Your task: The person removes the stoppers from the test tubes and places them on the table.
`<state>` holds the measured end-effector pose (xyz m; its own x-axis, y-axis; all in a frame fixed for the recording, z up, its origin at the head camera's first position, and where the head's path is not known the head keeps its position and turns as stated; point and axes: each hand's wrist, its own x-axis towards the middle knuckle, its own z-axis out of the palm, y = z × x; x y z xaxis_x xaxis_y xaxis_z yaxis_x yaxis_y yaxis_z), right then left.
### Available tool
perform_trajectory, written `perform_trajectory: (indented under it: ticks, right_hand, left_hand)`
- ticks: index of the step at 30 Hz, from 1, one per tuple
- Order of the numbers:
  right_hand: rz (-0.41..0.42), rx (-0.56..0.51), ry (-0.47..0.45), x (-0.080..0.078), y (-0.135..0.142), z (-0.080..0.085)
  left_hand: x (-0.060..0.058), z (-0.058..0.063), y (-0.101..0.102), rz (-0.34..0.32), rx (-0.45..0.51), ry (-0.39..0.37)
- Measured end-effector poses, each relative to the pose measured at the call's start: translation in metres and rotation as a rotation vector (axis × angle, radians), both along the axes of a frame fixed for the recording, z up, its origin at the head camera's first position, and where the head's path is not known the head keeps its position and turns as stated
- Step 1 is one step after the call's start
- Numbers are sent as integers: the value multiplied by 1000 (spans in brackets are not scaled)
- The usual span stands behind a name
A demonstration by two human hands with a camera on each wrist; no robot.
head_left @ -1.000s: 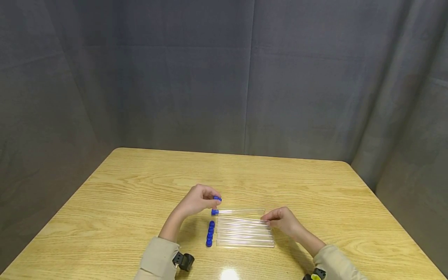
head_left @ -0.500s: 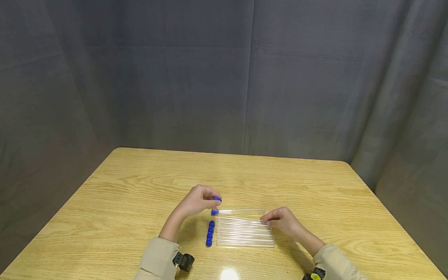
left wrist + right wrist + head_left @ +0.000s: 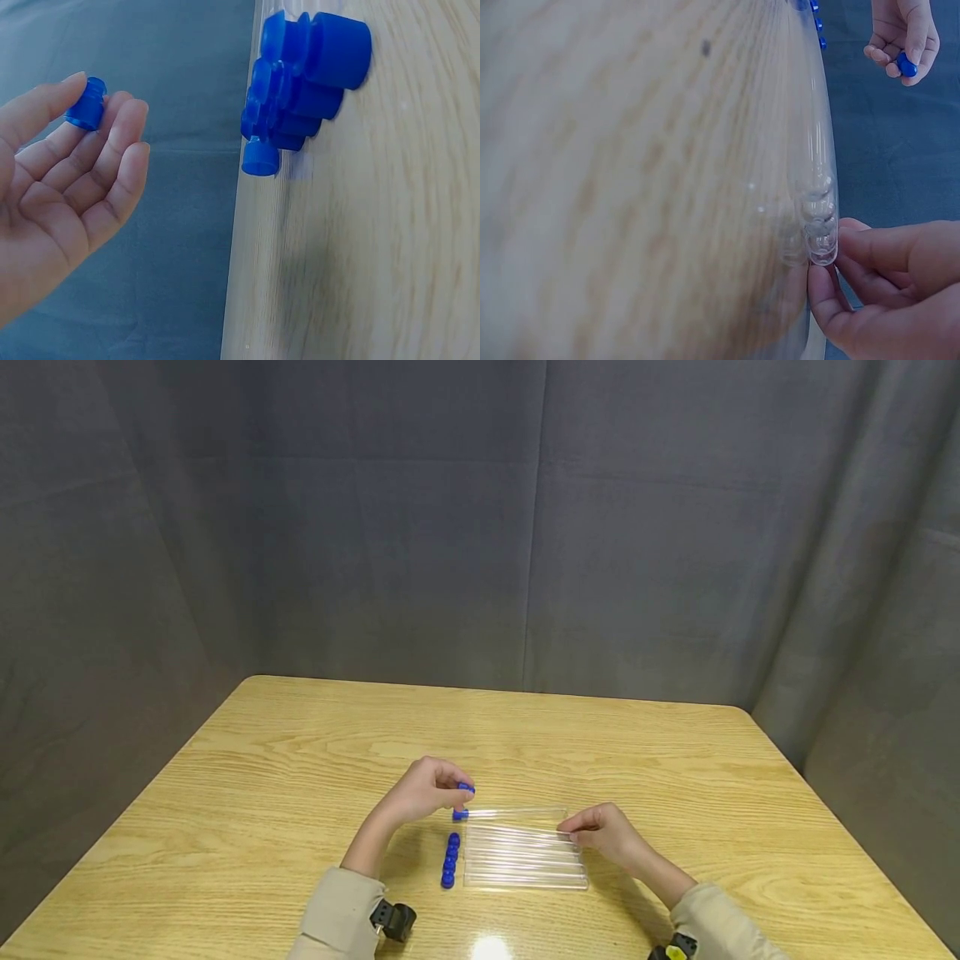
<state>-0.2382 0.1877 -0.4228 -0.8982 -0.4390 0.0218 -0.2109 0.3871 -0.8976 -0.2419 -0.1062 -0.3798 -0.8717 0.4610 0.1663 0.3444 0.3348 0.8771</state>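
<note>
My left hand (image 3: pixel 427 789) pinches a blue cap (image 3: pixel 86 105) between thumb and fingertips, held above the table at the far left of the tubes. My right hand (image 3: pixel 611 835) pinches the rounded right end of a clear test tube (image 3: pixel 517 831), the farthest in a group lying side by side; in the right wrist view its thumb and finger sit at the rounded ends. Just beyond the group lies a separate test tube (image 3: pixel 517 813) with a blue cap (image 3: pixel 460 815) at its left end, close below my left fingertips.
Several blue caps (image 3: pixel 450 860) stand in a line on the table, left of the tubes' open ends. Around everything spreads the wooden table (image 3: pixel 300 760), with a dark grey curtain (image 3: pixel 412 568) behind it.
</note>
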Motion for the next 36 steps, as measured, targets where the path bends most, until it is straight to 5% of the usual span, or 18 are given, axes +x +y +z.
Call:
perform_trajectory:
  ticks: [24,36]
  right_hand:
    - [-34,14,31,-1,0,1]
    - [-47,25,65,0,0,6]
  left_hand:
    - [-2,-1,0,102,-70,33]
    - [-1,3,-1,100,-107,41]
